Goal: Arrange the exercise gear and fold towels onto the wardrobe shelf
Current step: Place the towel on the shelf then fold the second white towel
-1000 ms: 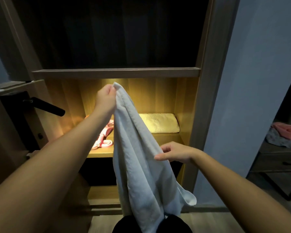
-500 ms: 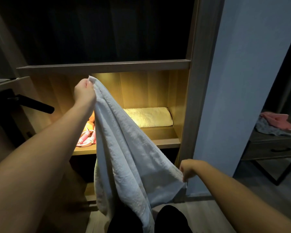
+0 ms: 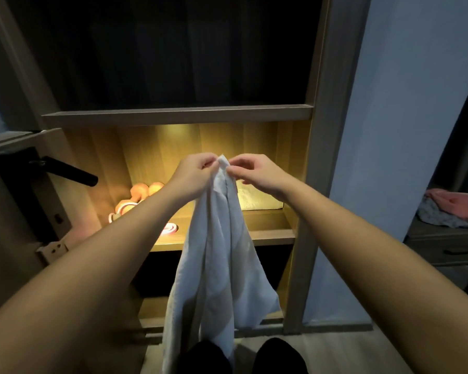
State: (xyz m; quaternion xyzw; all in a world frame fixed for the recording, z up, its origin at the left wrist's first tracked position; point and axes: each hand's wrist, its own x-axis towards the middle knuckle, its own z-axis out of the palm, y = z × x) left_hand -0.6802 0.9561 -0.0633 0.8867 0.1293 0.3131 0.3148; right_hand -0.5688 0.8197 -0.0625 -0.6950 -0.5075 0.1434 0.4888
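Plainly, one top corner of the white towel point(image 3: 216, 252) is gripped by the left hand point(image 3: 193, 171), whose fingers are curled round the cloth. A second corner is pinched against it between thumb and forefinger of the right hand point(image 3: 257, 172), the other fingers being loosely spread. From the two hands, brought close together, the towel is hung doubled in long soft folds toward the floor, in the air in front of the lit shelf point(image 3: 270, 236). It is judged light, limp and not slippery. No shape will be kept by it unsupported, so hold is best taken at the corners and the top edge drawn taut. Beyond, on the shelf, a folded towel point(image 3: 257, 198) is seen at the right, with orange dumbbells point(image 3: 143, 188) and a pink-and-white loop point(image 3: 170, 228) at the left.
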